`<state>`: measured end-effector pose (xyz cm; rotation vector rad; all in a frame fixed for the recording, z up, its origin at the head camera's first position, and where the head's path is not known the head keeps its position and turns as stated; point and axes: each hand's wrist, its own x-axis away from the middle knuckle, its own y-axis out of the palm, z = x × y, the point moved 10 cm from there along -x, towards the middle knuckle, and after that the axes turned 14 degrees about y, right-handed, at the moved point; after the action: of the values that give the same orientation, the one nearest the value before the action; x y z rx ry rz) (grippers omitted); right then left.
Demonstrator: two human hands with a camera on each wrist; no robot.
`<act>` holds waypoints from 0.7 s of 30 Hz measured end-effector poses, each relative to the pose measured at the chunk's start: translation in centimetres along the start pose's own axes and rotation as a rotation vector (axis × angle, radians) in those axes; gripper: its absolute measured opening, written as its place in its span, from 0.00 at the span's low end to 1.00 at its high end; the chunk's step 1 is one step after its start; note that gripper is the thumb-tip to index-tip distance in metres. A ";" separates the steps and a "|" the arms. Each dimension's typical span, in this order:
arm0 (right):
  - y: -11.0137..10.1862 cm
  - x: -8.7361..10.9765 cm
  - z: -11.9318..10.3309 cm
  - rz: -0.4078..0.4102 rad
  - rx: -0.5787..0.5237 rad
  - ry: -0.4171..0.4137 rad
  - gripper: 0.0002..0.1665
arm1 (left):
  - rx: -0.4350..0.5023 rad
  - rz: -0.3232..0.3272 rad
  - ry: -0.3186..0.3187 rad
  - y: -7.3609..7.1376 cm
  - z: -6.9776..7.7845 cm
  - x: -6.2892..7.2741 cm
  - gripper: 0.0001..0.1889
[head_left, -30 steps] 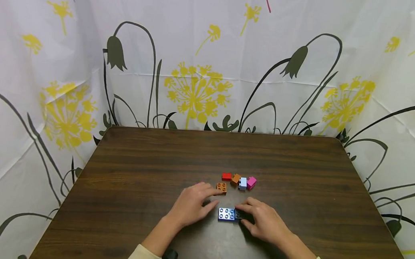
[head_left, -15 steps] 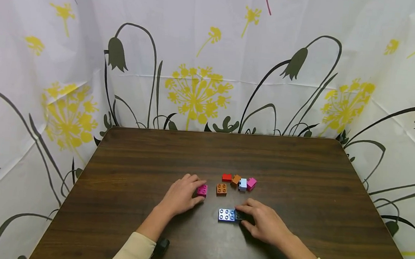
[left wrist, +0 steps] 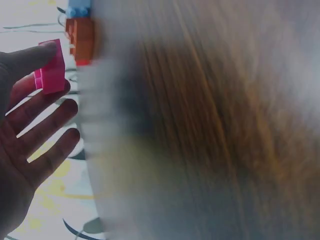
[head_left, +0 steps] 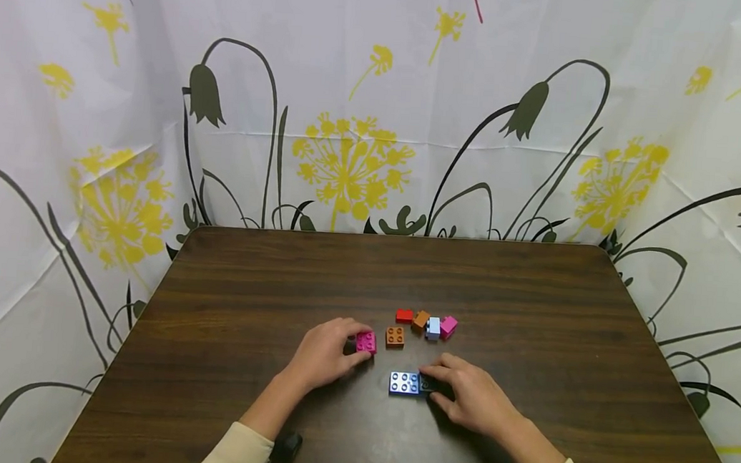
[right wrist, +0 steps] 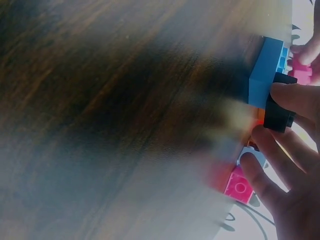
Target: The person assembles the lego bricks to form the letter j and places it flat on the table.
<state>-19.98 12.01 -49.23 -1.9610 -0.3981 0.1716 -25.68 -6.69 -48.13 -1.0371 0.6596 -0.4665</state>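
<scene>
My left hand (head_left: 323, 354) pinches a pink toy brick (head_left: 365, 342) between thumb and fingertips; the left wrist view has the same pink brick (left wrist: 52, 70) with the remaining fingers spread below it. An orange four-stud brick (head_left: 394, 337) sits just right of it. Closer to me, my right hand (head_left: 475, 397) holds a black brick (head_left: 426, 384) by its two sides. Against the black brick's left end lies a longer blue brick (head_left: 403, 383), studs up. The right wrist view shows my thumb on the black brick (right wrist: 280, 107) beside the blue brick (right wrist: 266, 70).
Behind the hands, a loose row holds a red brick (head_left: 405, 316), another orange brick (head_left: 420, 322), a light blue brick (head_left: 433, 328) and a second pink brick (head_left: 448, 327). The dark wooden table (head_left: 245, 273) ends at a flower-print curtain (head_left: 381, 81).
My left hand drew back left from over the orange brick, took the pink brick between thumb and fingers, and has shifted slightly right with it. My right hand stays on the black brick.
</scene>
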 end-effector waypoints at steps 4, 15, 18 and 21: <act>-0.1 0.0 -0.1 -0.001 -0.007 -0.005 0.25 | 0.076 -0.007 0.072 0.0 2.1 0.2 0.19; -0.3 0.1 -0.4 0.031 -0.018 -0.046 0.25 | 0.069 -0.083 0.150 2.5 4.9 0.5 0.20; -0.5 0.3 -0.5 0.057 -0.022 -0.068 0.25 | 0.079 -0.078 0.150 2.8 4.9 0.5 0.20; -0.7 0.4 -0.6 0.074 -0.028 -0.086 0.25 | 0.084 -0.081 0.162 2.9 5.1 0.4 0.20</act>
<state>-19.56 11.85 -48.34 -2.0020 -0.3861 0.3006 -21.66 -2.45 -49.07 -0.9560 0.7374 -0.6485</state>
